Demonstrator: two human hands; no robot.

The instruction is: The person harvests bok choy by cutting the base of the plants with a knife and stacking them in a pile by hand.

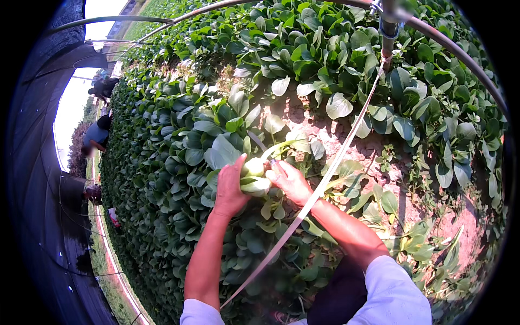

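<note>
My left hand [230,185] is closed around a head of bok choy [254,167], its pale, swollen base facing right and its dark leaves spreading up and left. My right hand [290,183] meets that base from the right. It grips what looks like a small knife [257,140], whose narrow grey blade points up and left behind the bok choy; the handle is mostly hidden by the fingers. One pale, bent stalk [280,147] stands out from the base above my right hand.
Dense bok choy plants [170,170] fill the left, with more rows [317,53] beyond bare soil [308,118]. A pale strap [345,150] runs diagonally across my right forearm to a metal post [388,44]. Loose leaves [418,243] lie right. People [96,132] bend at far left beside dark netting [44,162].
</note>
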